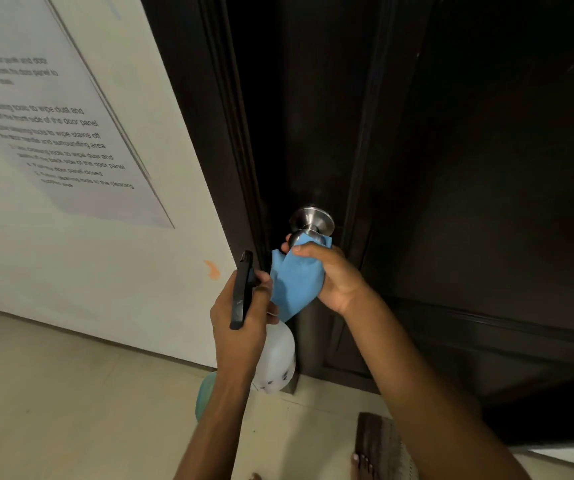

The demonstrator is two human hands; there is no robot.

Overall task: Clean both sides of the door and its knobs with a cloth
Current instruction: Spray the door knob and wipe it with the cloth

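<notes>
A printed instruction sheet (53,109) is fixed to the pale wall (112,271) at left, with an orange mark (212,269) low beside the dark door frame (209,140). The left hand (240,323) grips a white spray bottle (278,358) by its black trigger head (242,289). Further right, the right hand (330,275) holds a blue cloth (296,278) wrapped against the steel knob (308,226) of the dark door (469,168), fingers curled round both.
</notes>
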